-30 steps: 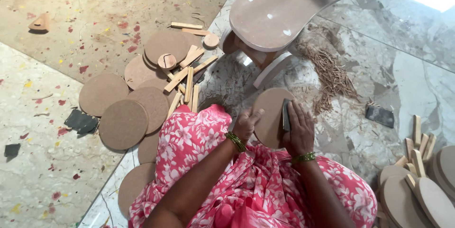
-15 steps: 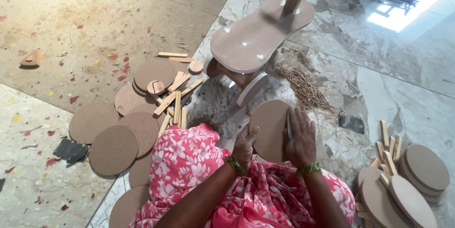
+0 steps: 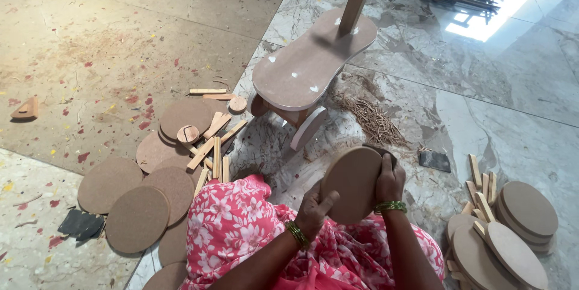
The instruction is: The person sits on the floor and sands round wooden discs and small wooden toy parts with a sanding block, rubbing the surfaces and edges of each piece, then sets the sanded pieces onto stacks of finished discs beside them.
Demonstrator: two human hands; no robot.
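Observation:
I hold a round brown wooden disc [image 3: 353,182] upright over my lap, which is covered in pink flowered cloth [image 3: 241,230]. My left hand [image 3: 315,208] grips the disc's lower left edge. At the disc's upper right edge, my right hand [image 3: 391,178] presses a small dark piece against the rim. Both wrists wear green bangles. A wooden toy scooter body [image 3: 313,64] with an upright post and a wheel stands on the floor just beyond the disc.
Several loose brown discs [image 3: 139,217] and short wooden sticks [image 3: 208,145] lie at my left. Another stack of discs and sticks [image 3: 512,230] sits at the right. Dark sandpaper scraps [image 3: 434,160] and a pile of wood shavings [image 3: 371,118] lie on the marble floor.
The view has tilted up and left, showing more of the scooter. My right hand has slid from the disc's face to its upper right edge; the left hand keeps its grip.

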